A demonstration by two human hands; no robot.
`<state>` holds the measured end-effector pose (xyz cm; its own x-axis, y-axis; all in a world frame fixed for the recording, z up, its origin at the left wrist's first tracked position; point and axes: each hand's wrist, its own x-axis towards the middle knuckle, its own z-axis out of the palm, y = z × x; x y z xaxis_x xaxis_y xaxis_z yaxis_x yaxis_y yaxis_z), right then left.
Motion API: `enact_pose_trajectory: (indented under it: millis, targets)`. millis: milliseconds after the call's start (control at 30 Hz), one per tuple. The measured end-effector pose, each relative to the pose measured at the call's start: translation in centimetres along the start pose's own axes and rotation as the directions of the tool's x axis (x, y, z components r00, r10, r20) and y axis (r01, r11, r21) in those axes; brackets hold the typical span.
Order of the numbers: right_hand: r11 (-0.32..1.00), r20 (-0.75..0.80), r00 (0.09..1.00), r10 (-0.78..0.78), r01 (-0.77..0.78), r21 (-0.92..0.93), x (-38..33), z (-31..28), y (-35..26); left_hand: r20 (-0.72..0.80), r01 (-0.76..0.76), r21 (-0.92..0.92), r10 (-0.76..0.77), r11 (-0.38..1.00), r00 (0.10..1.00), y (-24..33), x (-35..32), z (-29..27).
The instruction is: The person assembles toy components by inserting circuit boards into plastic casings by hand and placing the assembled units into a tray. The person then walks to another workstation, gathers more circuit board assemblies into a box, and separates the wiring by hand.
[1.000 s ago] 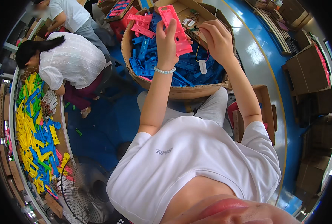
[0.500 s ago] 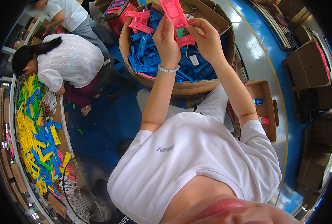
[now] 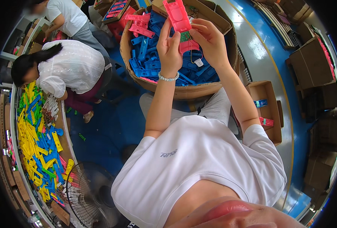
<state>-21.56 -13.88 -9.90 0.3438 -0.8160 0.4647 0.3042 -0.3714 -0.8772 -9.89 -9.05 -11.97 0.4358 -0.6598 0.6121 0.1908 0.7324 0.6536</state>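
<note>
Between my two hands is a pink plastic casing (image 3: 177,17), raised over a large cardboard box (image 3: 199,91) filled with blue plastic casings (image 3: 149,57). A green circuit board (image 3: 185,36) sits in the casing's lower part. Thin wires run down from it to a small white connector piece (image 3: 198,62), which dangles free. My left hand (image 3: 170,51) grips the casing's left side, thumb up along it. My right hand (image 3: 211,41) is closed at the right side, its thumb and fingers by the board. Several pink casings (image 3: 140,24) lie on the box's left rim.
Left, a long workbench holds a heap of yellow, green and blue parts (image 3: 35,140); a person in white (image 3: 73,64) bends over it, another behind. A fan (image 3: 92,197) stands lower left. An open carton (image 3: 269,110) with a few casings is at my right.
Both hands have shifted slightly with the pink casing, and my right hand has turned a little around its edge. The dangling white piece has swung a little. The person at the bench has moved slightly.
</note>
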Motion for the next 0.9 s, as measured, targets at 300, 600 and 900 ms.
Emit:
enact_pose_trajectory:
  millis: [300,600,900]
  targets:
    - [0.985,0.063,0.992,-0.113,0.12,-0.12,0.0,-1.0,-0.2,-0.004,0.084,-0.162,-0.086,0.983,0.996,0.3,-0.2,1.0]
    - [0.999,-0.016,1.0,0.008,-0.009,-0.038,-0.7,-1.7,0.1,0.015,0.253,-0.348,-0.265,0.903,0.964,-0.3,-0.8,1.4]
    - [0.994,0.016,0.998,0.056,-0.055,-0.089,-0.6,-2.8,-1.6,0.019,0.153,-0.206,-0.153,0.967,0.988,-0.2,-0.9,2.7]
